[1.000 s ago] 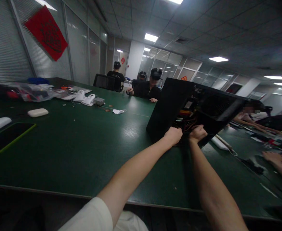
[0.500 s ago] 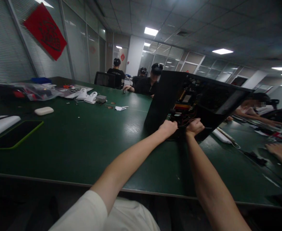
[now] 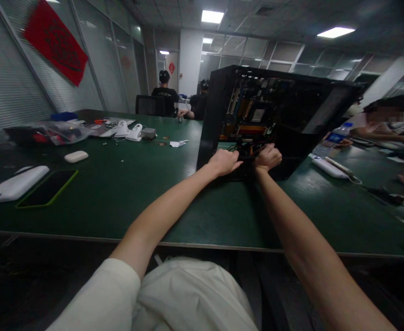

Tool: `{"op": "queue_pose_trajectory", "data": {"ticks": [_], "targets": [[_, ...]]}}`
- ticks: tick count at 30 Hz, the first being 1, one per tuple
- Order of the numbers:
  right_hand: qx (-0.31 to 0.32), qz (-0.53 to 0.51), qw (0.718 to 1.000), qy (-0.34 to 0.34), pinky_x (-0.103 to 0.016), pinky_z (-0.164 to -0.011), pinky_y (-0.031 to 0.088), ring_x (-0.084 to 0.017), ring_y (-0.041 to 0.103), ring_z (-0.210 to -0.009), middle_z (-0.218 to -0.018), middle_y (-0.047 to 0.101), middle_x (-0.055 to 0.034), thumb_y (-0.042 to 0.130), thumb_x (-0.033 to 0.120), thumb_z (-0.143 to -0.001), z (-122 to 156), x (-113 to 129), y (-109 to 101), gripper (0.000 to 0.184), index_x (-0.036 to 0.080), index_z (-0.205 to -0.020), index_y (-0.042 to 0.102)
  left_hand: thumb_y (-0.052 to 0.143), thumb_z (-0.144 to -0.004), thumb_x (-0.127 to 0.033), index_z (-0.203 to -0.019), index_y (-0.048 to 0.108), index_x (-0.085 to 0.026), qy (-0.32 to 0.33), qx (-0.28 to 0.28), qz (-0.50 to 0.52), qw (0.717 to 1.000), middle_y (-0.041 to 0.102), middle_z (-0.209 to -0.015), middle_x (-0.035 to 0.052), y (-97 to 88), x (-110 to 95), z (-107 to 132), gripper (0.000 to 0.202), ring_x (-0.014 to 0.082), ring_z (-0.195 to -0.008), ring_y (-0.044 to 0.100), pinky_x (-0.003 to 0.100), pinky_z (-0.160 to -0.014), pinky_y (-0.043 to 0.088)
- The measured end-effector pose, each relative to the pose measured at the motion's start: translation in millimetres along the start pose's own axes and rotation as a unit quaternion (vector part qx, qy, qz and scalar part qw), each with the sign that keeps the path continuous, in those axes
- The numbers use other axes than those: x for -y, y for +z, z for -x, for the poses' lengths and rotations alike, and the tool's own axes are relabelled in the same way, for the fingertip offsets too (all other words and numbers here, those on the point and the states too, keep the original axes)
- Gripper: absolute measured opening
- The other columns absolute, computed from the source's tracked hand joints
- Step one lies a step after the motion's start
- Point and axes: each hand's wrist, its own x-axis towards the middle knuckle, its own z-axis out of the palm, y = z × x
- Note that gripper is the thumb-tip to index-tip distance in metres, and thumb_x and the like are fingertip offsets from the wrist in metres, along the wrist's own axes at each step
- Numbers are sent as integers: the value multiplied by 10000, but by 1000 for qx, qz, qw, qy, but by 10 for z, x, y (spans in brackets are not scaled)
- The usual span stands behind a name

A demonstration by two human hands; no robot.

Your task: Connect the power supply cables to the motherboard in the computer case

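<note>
An open black computer case [image 3: 219, 110] stands on the green table [image 3: 126, 202], its open side towards me, showing the motherboard [image 3: 246, 110] and red and orange cables. My left hand [image 3: 224, 162] rests at the case's lower front edge with fingers curled over it. My right hand [image 3: 268, 157] is clenched just beside it, reaching into the bottom of the case among the cables. What its fingers grip is hidden.
A phone in a green frame [image 3: 48, 187] and a white device [image 3: 15, 184] lie at the left. A white earbud case [image 3: 76, 156], plastic bags and small white parts lie further back. People sit at the far end and right. A white bar [image 3: 331, 168] lies right of the case.
The case has come down from a tilt to stand more upright and level on the table. Both hands moved slightly left and stayed at its lower edge. The camera dipped.
</note>
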Motion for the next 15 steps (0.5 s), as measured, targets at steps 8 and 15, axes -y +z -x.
{"op": "queue_pose_trajectory", "data": {"ticks": [8,15], "targets": [[3,14,988,-152,-344,-707,316,-214,490,-701,-709,588,-108,349,235,-954,588,537,-44,447,135,-738,726,389,-1041,-453,-1155,631,-105,-28,15,-66,997,744,-959,172,-249,510,567,440,286,-854,708,314,-714,429],[26,-60,964,-256,-339,-716,273,-211,497,-749,-655,610,-62,406,291,-966,1082,1085,-191,401,187,-665,649,383,-1037,-457,-1139,650,-161,-67,38,-132,988,749,-944,117,-452,921,1111,411,235,-805,685,283,-666,388]]}}
